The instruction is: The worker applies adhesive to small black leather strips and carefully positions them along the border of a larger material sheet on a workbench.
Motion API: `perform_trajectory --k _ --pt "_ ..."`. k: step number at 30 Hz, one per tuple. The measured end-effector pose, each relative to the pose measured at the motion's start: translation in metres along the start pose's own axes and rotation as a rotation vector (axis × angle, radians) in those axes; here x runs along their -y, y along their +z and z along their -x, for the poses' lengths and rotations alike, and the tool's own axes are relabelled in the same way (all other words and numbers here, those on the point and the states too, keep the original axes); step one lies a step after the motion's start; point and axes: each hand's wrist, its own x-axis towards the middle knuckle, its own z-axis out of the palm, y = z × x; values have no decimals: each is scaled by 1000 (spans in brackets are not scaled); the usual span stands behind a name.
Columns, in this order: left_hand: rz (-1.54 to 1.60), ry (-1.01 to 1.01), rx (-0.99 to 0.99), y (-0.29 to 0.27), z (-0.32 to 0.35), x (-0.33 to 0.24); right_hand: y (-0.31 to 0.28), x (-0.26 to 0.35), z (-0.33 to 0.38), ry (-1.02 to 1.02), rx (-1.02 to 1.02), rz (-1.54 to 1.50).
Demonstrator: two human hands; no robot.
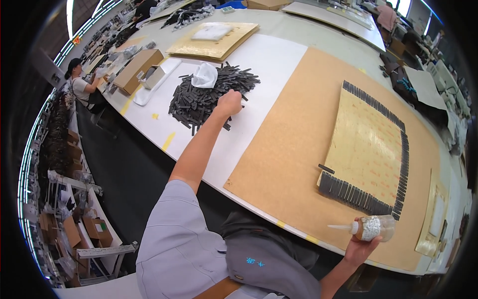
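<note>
Closest in, the right hand [359, 249] is curled round a clear bottle [382, 228] from below, holding it on its side with the thin white nozzle [341, 227] pointing left. The bottle has a pale label (its print is too small to make out) and sits near the table's front edge. Just beyond this grip, dark strips [353, 193] stand side by side along the near edge of a pale yellow board [366, 142]; the line of them turns up the board's right edge and on along its far edge, while the left edge is bare. A loose strip [326, 168] lies askew at the near left corner, up and left of the bottle. Brown paper [279, 144] spreads under the board and reaches left toward the other hand.

Farther out, the left hand [230, 103] is at the right side of a heap of dark strips [186, 104], its fingers bunched narrow; a strip shows at the fingertips, but I cannot tell whether it is gripped. Just past that hand, up and to its left, a crumpled white wad [204, 75] rests on the heap. Beyond lie stacked yellowish boards [185, 48], a cardboard box [138, 71] off to the left and, farther left, a co-worker [80, 84] at the table's edge.
</note>
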Motion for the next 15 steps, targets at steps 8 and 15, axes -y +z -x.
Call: perform_trajectory --k 8,15 --pt "698 30 193 -25 39 -41 17 -2 -2 -10 -38 22" --pt "1266 42 586 -15 116 -111 28 0 -10 -2 -13 -37"
